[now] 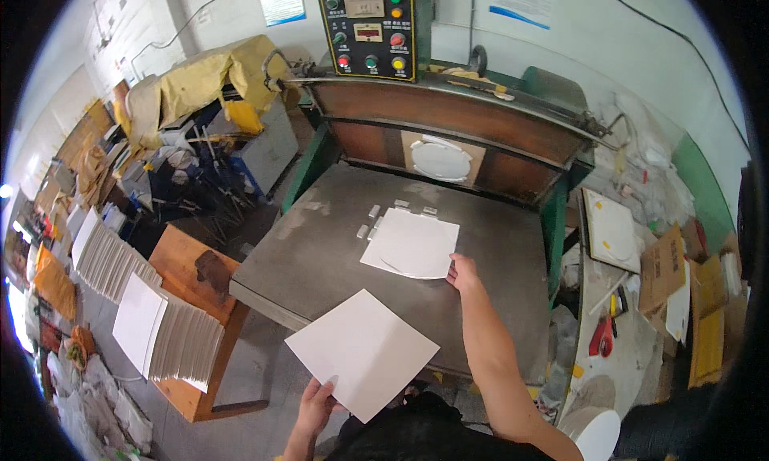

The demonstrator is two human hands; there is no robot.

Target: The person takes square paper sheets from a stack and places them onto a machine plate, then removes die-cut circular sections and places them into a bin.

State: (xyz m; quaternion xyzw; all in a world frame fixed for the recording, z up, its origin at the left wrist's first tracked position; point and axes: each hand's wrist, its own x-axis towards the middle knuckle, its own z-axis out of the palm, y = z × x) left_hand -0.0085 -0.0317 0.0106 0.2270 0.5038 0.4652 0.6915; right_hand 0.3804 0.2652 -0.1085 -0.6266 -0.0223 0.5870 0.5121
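My left hand [315, 406] is closed on the lower edge of a square white board [364, 353], thumb on top, held in front of the press bed. My right hand [463, 272] reaches forward and pinches the right corner of a second white board [415, 245]. That board lies on the grey metal bed [312, 245] of a press and carries a curved cut line near its front edge. Several small light blocks [375, 212] stand along its left and far sides. On the upright brown plate behind, a round white form [440, 160] is mounted.
A control panel [366, 28] with coloured buttons stands above the press. At left, tall stacks of white boards [188, 345] rest on a wooden bench [180, 253]. To the right, a side table [597, 365] bears red-handled scissors [601, 337], beside cardboard boxes [663, 270].
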